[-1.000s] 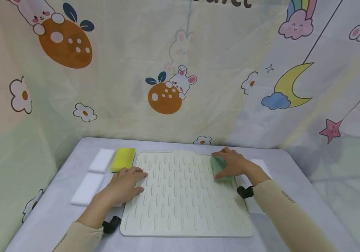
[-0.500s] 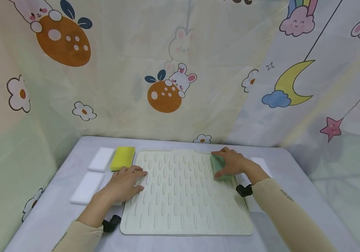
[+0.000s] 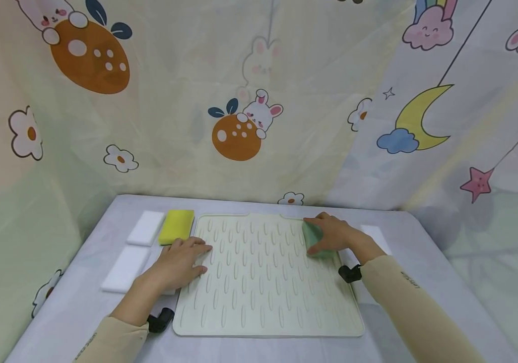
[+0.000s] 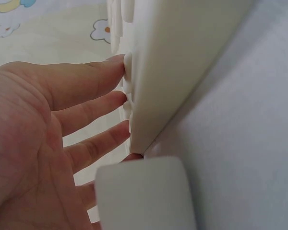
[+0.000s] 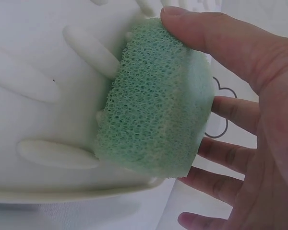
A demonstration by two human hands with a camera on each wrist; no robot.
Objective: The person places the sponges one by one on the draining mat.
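A cream ridged drying mat (image 3: 259, 282), covered in raised oval ribs, lies flat on the table. My right hand (image 3: 333, 233) grips a green sponge (image 3: 312, 234) at the mat's far right corner. In the right wrist view, the thumb presses one end of the porous green sponge (image 5: 149, 105) and the fingers lie along its other side. My left hand (image 3: 178, 264) rests on the mat's left edge with fingers spread. The left wrist view has its fingertips touching the mat's edge (image 4: 173, 62) and ribs.
Left of the mat lie a yellow sponge (image 3: 176, 227) and white blocks, one far (image 3: 146, 228) and one nearer (image 3: 125, 268); another is partly hidden under the left hand. A white piece (image 3: 376, 239) lies to the right, behind the right forearm. A printed curtain (image 3: 173, 126) stands behind the table.
The whole scene shifts slightly upward in the head view. Both hands and the green sponge stay almost where they were on the mat.
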